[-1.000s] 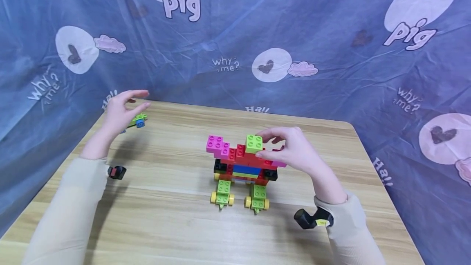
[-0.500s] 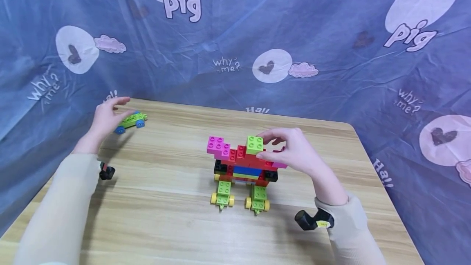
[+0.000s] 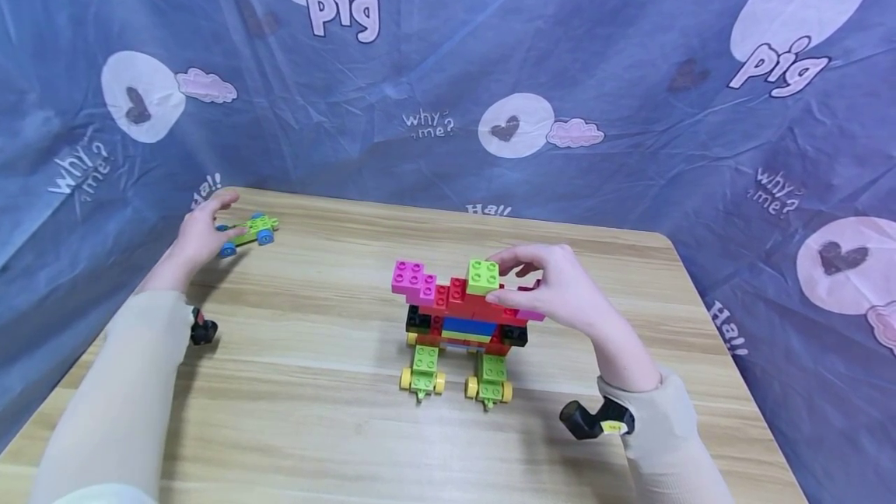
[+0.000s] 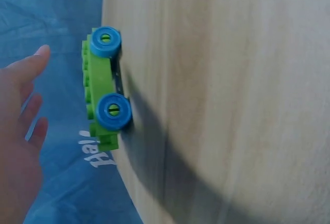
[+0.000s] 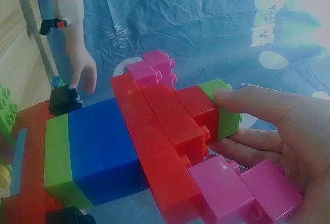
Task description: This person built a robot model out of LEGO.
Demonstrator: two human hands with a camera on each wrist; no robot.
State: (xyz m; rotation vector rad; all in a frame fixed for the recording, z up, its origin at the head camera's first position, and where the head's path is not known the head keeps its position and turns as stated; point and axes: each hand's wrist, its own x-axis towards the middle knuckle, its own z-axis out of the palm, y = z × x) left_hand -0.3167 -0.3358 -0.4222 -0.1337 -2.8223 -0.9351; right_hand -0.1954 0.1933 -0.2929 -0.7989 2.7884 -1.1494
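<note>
On the table stands a brick figure [image 3: 470, 305] of red, blue, black, pink and green building bricks, on two green wheeled bases [image 3: 424, 362] with yellow wheels. My right hand [image 3: 563, 286] pinches the light green brick [image 5: 228, 120] at its top between thumb and fingers. Over at the far left, my left hand [image 3: 198, 239] hovers above a green toy car base [image 4: 100, 77] with blue wheels. Its fingers [image 4: 35, 111] are spread and stand apart from the studs in the left wrist view.
The wooden table [image 3: 315, 426] ends at a blue printed cloth [image 3: 420, 45] hung behind and at both sides. The car base stands near the table's back left edge. A small black camera [image 3: 588, 418] hangs at my right wrist.
My left hand has moved left and lower, uncovering more of the car base, which stays in place. My right hand keeps its pinch on the light green brick.
</note>
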